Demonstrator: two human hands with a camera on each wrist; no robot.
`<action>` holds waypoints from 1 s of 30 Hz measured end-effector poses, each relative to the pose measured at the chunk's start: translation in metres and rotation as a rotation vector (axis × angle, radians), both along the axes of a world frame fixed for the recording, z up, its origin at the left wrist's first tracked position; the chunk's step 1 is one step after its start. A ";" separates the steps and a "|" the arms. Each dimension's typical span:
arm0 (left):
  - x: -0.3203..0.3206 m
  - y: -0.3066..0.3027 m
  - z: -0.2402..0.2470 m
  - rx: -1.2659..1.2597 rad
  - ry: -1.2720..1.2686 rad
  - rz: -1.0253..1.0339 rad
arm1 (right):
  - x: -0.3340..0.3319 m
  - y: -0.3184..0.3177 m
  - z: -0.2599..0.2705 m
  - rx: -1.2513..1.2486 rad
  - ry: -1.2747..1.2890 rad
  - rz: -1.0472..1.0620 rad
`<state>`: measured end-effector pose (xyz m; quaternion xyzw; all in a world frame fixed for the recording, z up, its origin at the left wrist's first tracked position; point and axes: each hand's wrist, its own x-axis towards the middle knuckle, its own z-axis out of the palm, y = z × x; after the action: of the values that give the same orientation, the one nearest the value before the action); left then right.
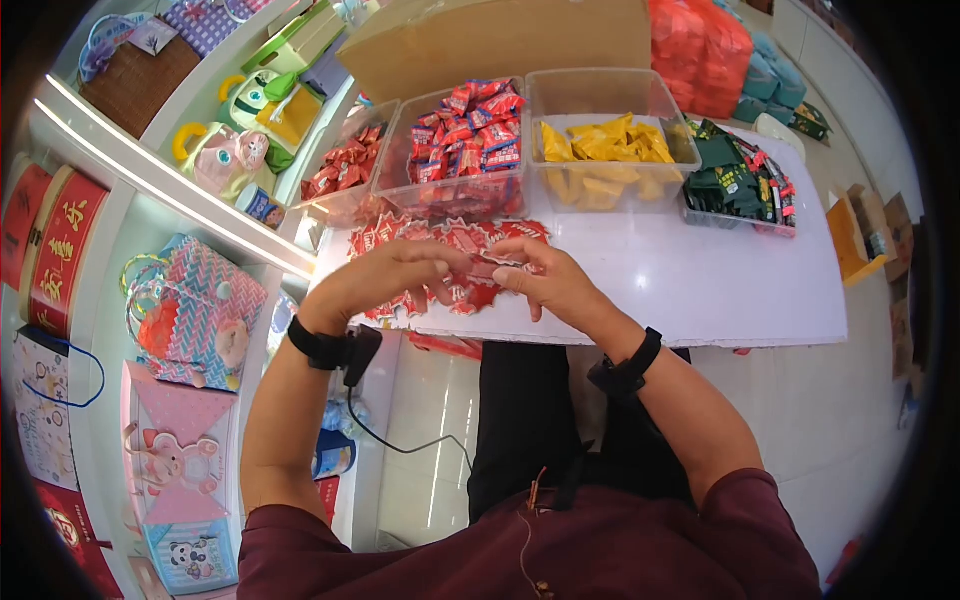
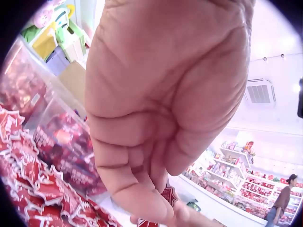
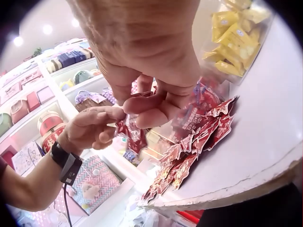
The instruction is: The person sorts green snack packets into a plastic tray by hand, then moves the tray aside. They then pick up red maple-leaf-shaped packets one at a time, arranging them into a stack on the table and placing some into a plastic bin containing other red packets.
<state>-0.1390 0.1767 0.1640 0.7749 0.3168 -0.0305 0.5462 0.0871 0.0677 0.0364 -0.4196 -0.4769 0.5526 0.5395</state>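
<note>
My left hand [image 1: 395,275] and right hand [image 1: 555,285] meet over the table's front edge. Between them is a small red packet [image 3: 135,135] with a white edge, pinched by the right fingers and thumb. The left fingertips hold its near side in the right wrist view; in the left wrist view the curled left fingers cover most of it. Below and around the hands lies a spread of flat red packets [image 1: 385,235] with jagged white edges, overlapping one another on the white table [image 1: 700,290].
Behind the packets stand clear bins of red packets [image 1: 345,165], red-and-blue packets [image 1: 465,135] and yellow packets [image 1: 610,140]. A tray of dark green packets [image 1: 735,175] sits at the right. Behind the bins is a cardboard box [image 1: 490,45]. Shelves with gift bags [image 1: 205,305] line the left.
</note>
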 end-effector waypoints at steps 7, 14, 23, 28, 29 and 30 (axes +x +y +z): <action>-0.003 -0.007 -0.054 -0.069 -0.022 -0.015 | 0.009 -0.013 -0.020 -0.273 -0.038 0.102; 0.002 0.000 -0.083 0.130 -0.134 0.073 | 0.011 0.007 -0.040 -0.314 0.119 0.015; -0.013 0.057 -0.038 0.395 -0.238 0.318 | 0.009 0.040 -0.030 -0.279 -0.073 -0.196; -0.008 0.151 -0.026 0.763 0.016 0.271 | 0.017 0.019 -0.060 -0.306 -0.136 -0.126; -0.001 0.168 -0.023 0.789 0.110 0.207 | 0.019 0.016 -0.062 -0.310 -0.139 -0.133; 0.006 0.185 -0.022 0.813 0.205 0.143 | 0.021 0.014 -0.066 -0.315 -0.141 -0.139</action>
<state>-0.1328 0.3620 0.1417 0.8963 0.4084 0.0581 0.1626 0.1078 0.0821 -0.0293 -0.5685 -0.3909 0.5510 0.4695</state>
